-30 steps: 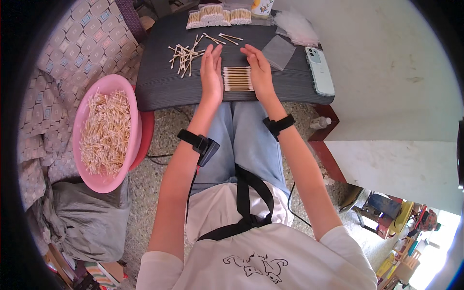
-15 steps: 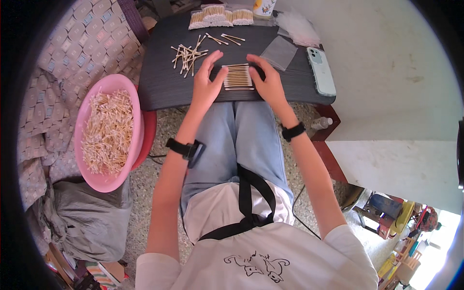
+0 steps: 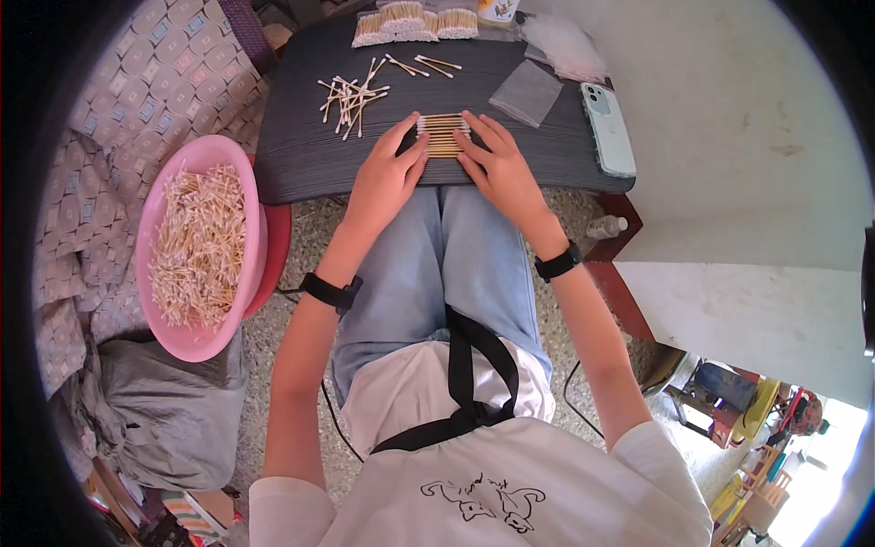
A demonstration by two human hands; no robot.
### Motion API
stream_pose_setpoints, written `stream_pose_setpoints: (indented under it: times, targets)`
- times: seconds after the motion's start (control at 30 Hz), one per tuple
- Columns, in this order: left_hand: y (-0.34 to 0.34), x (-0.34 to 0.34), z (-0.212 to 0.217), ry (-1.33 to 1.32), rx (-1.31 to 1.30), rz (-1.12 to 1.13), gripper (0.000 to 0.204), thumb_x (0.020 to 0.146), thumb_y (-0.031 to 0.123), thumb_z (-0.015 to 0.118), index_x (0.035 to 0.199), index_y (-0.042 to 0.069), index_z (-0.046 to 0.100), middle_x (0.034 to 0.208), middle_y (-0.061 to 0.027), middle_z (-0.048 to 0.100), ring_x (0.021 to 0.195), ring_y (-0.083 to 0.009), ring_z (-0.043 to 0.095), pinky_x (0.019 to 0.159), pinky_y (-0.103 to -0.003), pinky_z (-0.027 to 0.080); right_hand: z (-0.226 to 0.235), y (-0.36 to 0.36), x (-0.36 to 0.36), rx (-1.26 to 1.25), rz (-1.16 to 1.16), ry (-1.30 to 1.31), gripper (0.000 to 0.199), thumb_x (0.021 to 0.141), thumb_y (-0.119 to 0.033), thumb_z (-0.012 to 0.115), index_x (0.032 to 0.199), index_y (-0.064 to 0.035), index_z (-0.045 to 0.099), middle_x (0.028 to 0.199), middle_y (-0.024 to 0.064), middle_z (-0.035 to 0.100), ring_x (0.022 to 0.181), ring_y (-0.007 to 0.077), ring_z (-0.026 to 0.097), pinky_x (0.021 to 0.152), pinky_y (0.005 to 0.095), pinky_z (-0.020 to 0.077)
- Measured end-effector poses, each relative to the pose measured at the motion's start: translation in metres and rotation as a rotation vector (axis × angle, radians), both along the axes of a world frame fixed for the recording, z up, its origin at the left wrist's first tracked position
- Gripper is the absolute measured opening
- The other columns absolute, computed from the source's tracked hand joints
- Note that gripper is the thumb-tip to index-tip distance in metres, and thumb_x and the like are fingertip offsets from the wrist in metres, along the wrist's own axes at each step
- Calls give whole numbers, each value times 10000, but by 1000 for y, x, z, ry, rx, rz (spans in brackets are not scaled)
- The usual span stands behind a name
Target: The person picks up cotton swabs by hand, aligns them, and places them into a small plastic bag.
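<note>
A flat row of cotton swabs [image 3: 443, 140] lies side by side near the front edge of the dark table [image 3: 301, 164]. My left hand [image 3: 390, 173] is at the row's left end, its fingertips and thumb closed in against the white tips. At the opposite end, my right hand [image 3: 507, 173] holds the row in the same way, fingers bent onto the tips. Part of the white ends is hidden under my fingers. Beyond my left hand is a loose pile of cotton swabs [image 3: 350, 102], with a few single swabs [image 3: 437, 66] farther back.
Packed bundles of swabs [image 3: 401, 25] stand at the table's back, beside a patterned cup [image 3: 498, 9]. Clear plastic bags [image 3: 565, 47], a single flat bag [image 3: 527, 93] and a phone [image 3: 608, 130] lie on the right. A pink basin [image 3: 255, 246] full of swabs stands left.
Both hands have come inward from beside the row and now touch its ends. The lowest swab, which lay a little apart, is now closer to the others, and the row looks tighter.
</note>
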State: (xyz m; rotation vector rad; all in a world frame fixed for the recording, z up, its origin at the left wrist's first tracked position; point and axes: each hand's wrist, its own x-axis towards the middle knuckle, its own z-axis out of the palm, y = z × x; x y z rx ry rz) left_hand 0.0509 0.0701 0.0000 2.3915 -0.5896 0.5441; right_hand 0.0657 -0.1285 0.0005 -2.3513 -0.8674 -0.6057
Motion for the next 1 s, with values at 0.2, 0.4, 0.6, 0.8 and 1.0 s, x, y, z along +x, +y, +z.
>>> stream_pose_setpoints:
  times: [0.2, 0.4, 0.6, 0.8, 1.0]
  targets:
    - [-5, 2, 8, -54, 41, -9, 212, 842, 84, 624, 1043, 19, 620, 1192, -115, 543, 1071, -308, 555, 898, -394, 466, 8, -1, 0, 1, 12, -48, 266, 797, -86, 651, 1046, 5, 643, 1208, 141, 553, 1111, 319, 507, 939, 392, 446]
    - [-6, 3, 8, -137, 148, -13, 234, 799, 66, 641, 1028, 21, 622, 998, -90, 555, 926, -272, 570, 813, -380, 472, 12, -1, 2, 16, 55, 6, 214, 770, -57, 652, 976, 0, 657, 952, 88, 583, 927, 260, 549, 827, 361, 482]
    - [-9, 1, 6, -164, 258, 8, 235, 788, 69, 620, 1017, 16, 614, 967, -72, 552, 904, -242, 567, 783, -356, 477, 12, -1, 6, -15, 81, -24, 173, 762, -64, 633, 930, -30, 656, 883, 56, 579, 858, 230, 563, 751, 348, 501]
    - [-16, 4, 4, -180, 426, 56, 228, 778, 65, 574, 995, -2, 564, 953, -99, 513, 894, -239, 550, 784, -334, 478, 8, 0, 4, -83, 56, -78, 193, 748, -64, 655, 938, -33, 636, 918, 74, 607, 852, 253, 588, 720, 353, 513]
    - [-14, 8, -1, -229, 499, 41, 189, 760, 58, 545, 942, 5, 540, 917, -107, 502, 857, -230, 539, 770, -327, 481, 9, 4, 4, -219, 54, -278, 157, 681, -63, 585, 833, -31, 603, 814, 58, 544, 785, 208, 555, 709, 303, 509]
